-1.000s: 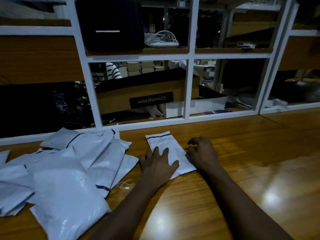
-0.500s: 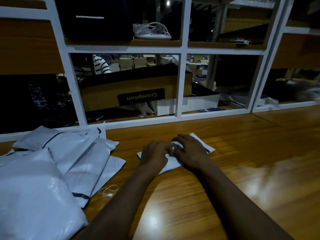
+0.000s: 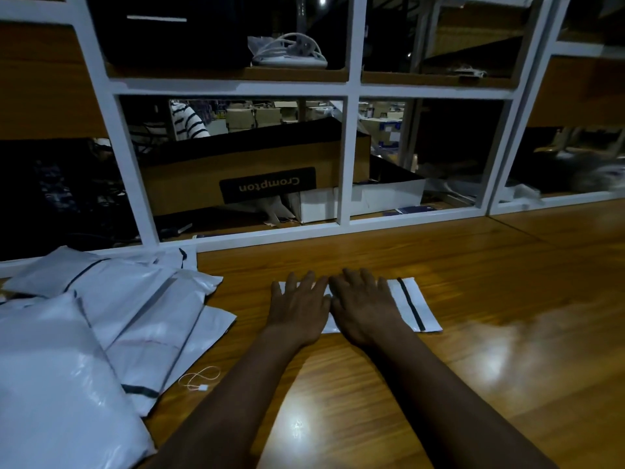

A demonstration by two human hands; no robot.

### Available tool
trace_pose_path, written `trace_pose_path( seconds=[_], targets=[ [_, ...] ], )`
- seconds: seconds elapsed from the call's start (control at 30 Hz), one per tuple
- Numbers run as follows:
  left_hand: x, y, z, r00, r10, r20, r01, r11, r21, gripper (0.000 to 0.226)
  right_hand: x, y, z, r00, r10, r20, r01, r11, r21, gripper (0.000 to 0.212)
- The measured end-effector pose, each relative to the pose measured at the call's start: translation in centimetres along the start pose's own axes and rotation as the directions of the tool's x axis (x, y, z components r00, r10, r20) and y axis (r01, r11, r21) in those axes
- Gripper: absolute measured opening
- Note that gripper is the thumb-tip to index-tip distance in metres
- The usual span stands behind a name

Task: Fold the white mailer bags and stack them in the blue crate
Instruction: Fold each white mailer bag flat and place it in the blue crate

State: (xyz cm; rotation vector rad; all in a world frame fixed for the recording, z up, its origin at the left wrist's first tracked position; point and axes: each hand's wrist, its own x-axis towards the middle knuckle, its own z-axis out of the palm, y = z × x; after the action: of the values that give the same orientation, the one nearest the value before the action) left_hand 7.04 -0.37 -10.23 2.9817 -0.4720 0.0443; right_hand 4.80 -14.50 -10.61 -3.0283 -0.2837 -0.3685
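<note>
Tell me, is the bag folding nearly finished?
Not nearly. Done: no folded stack shows, and the blue crate is out of view, so I cannot count any. In hand: the left hand and right hand press flat on one white bag on the table. Left: a big pile of bags lies unfolded to the left, and this one has yet to go in the crate.

- The desk [image 3: 507,333] is showing bare wood to the right of the hands and along the near edge, giving a hand room to pass.
- A pile of white mailer bags [image 3: 118,326] is taking up the left side; a strip of bare wood is separating it from the left hand [image 3: 297,306].
- A thin white cord [image 3: 199,379] is lying just beside the pile.
- The white shelf frame [image 3: 345,157] is closing off the far edge, with a cardboard box [image 3: 236,170] filling the opening behind it.
- The right hand [image 3: 363,306] is lying flat beside the left on a single mailer bag [image 3: 416,306], occupying the middle.
</note>
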Motion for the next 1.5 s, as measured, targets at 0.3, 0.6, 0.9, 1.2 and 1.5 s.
trace_pose_path(
  seconds=[0.3, 0.6, 0.9, 1.2, 1.5],
  targets=[
    [1.1, -0.4, -0.2, 0.997, -0.032, 0.075, 0.033, 0.999, -0.005, 0.053, 2.0, 0.1, -0.7, 0.946, 0.052, 0.321, -0.031, 0.997, -0.071, 0.058],
    [0.9, -0.5, -0.3, 0.993, -0.079, 0.083, 0.081, 0.997, -0.018, 0.053, 2.7, 1.6, -1.0, 0.921, 0.094, 0.378, -0.099, 0.995, -0.006, 0.063],
    [1.1, -0.6, -0.4, 0.991, -0.076, 0.108, 0.075, 0.997, 0.012, 0.051, 1.8, 4.8, -0.5, 0.902, 0.271, 0.337, -0.261, 0.962, -0.077, 0.062],
    [1.1, 3.5, -0.2, 0.989, 0.049, -0.137, -0.053, 0.998, -0.025, 0.045, -0.3, 3.4, 0.0, 0.977, 0.198, 0.076, -0.191, 0.977, -0.092, 0.071],
    [2.5, 3.0, 0.3, 0.998, 0.023, 0.05, -0.026, 0.997, 0.068, 0.052, 1.1, 3.5, 0.2, 0.953, 0.206, 0.222, -0.199, 0.978, -0.054, 0.056]
  ],
)
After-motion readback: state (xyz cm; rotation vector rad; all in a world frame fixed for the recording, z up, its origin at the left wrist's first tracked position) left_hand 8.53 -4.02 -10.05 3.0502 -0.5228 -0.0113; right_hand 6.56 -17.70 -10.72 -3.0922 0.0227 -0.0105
